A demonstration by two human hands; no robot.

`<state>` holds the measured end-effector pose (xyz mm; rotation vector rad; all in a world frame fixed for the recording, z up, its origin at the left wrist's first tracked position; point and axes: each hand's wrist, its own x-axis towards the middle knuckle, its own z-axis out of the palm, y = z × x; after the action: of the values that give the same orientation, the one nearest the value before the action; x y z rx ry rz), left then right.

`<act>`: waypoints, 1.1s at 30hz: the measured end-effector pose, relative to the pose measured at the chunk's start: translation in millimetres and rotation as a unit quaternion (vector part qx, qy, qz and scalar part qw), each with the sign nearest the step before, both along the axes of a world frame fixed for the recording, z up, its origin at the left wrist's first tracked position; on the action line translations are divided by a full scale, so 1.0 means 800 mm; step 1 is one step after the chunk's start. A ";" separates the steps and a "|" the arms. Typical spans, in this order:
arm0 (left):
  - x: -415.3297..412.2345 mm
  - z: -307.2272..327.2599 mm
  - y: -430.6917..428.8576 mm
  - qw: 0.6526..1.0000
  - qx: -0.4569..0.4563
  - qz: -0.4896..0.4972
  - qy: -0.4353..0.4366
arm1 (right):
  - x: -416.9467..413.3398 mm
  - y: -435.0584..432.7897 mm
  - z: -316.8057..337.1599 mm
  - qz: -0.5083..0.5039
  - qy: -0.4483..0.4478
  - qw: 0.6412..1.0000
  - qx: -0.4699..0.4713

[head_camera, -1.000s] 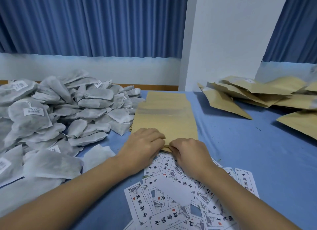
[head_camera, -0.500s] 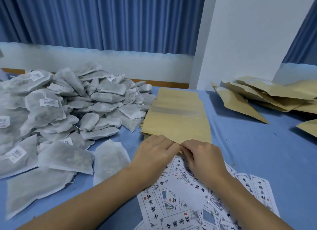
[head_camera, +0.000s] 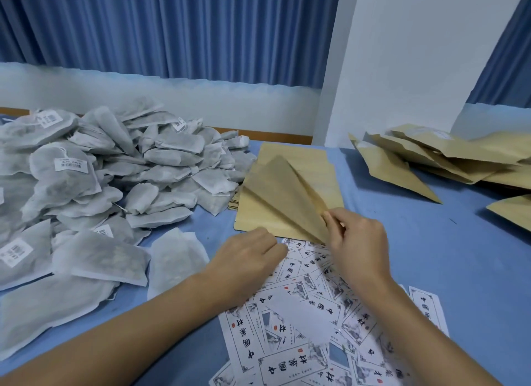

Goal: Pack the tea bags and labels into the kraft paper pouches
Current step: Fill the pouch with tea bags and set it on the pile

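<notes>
Table point(head_camera: 431, 270): heap of tea bags point(head_camera: 115, 178) fills the left side, near to far. Stack of pouches point(head_camera: 324, 173) at centre, just right of the heap. Labels point(head_camera: 301, 328) overlap at near centre, meeting the stack's near edge. Top pouch point(head_camera: 281, 196) tilted up off the stack, its near right corner pinched by the right hand point(head_camera: 359, 247). Left hand point(head_camera: 247, 259) over the labels; contact with the stack unclear. Loose pouch pile point(head_camera: 431, 161) far right, well apart. Curtain point(head_camera: 172, 29) behind.
</notes>
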<state>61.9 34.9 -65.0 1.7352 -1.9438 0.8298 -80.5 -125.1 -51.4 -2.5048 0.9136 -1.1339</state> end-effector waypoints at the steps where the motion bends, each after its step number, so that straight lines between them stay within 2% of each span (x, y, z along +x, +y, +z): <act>1: 0.003 0.001 0.001 1.000 -0.020 0.007 0.019 | -0.005 -0.001 0.000 0.006 0.011 1.000 -0.021; 4: 0.007 0.009 -0.004 0.996 -0.070 0.024 0.059 | -0.010 0.017 -0.007 0.049 0.026 0.998 -0.036; 7: 0.002 0.005 -0.007 0.997 -0.065 0.005 0.035 | -0.003 0.026 -0.009 0.075 -0.003 0.997 -0.034; 8: -0.002 0.003 -0.006 0.997 -0.054 0.000 0.057 | -0.001 0.028 -0.008 0.082 -0.006 0.996 -0.033; 9: -0.006 0.001 -0.005 0.993 -0.047 0.004 0.110 | -0.001 0.030 -0.008 0.084 -0.007 0.996 -0.035; 10: -0.011 0.001 -0.004 0.976 -0.041 0.013 0.214 | -0.001 0.034 -0.009 0.083 -0.009 0.996 -0.042; 11: -0.017 0.003 -0.002 0.931 -0.030 0.012 0.364 | -0.002 0.037 -0.010 0.081 -0.015 0.995 -0.057; 12: -0.021 0.006 -0.004 0.850 -0.023 -0.002 0.526 | -0.002 0.038 -0.010 0.082 -0.021 0.993 -0.080; 13: -0.023 0.009 -0.007 0.744 -0.012 -0.023 0.668 | -0.002 0.039 -0.010 0.093 -0.022 0.989 -0.110; 14: -0.021 0.009 -0.012 0.640 0.003 -0.045 0.767 | -0.001 0.040 -0.009 0.114 -0.013 0.982 -0.147; 15: -0.019 0.009 -0.017 0.558 0.005 -0.070 0.827 | 0.001 0.042 -0.009 0.147 0.002 0.971 -0.188; 16: -0.016 0.008 -0.021 0.507 -0.012 -0.072 0.859 | 0.003 0.045 -0.011 0.183 0.018 0.958 -0.219; 17: -0.012 0.006 -0.024 0.479 -0.039 -0.050 0.876 | 0.006 0.047 -0.013 0.210 0.030 0.951 -0.223; 18: -0.007 0.004 -0.026 0.465 -0.067 -0.019 0.882 | 0.008 0.048 -0.015 0.221 0.026 0.956 -0.192; 20: 0.008 0.003 -0.024 0.455 -0.092 0.007 0.885 | 0.008 0.041 -0.015 0.184 -0.024 0.981 -0.052; 23: 0.040 0.017 -0.014 0.457 -0.052 -0.037 0.887 | -0.001 0.006 -0.012 0.048 -0.123 0.986 0.105; 26: 0.077 0.033 0.000 0.465 -0.007 -0.053 0.883 | -0.014 -0.033 -0.004 -0.057 -0.183 0.950 0.247; 28: 0.097 0.039 0.012 0.452 0.043 -0.023 0.890 | -0.024 -0.054 -0.002 -0.087 -0.189 0.925 0.318; 31: 0.115 0.042 0.023 0.430 0.042 0.000 0.902 | -0.031 -0.071 0.005 -0.021 -0.201 0.879 0.432; 33: 0.119 0.045 0.023 0.453 -0.005 0.010 0.892 | -0.033 -0.072 0.007 0.055 -0.143 0.861 0.485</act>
<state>156.8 53.0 -29.1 1.2242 -0.2819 -0.9182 -107.3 -182.5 -45.6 -1.4944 0.9167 -0.6967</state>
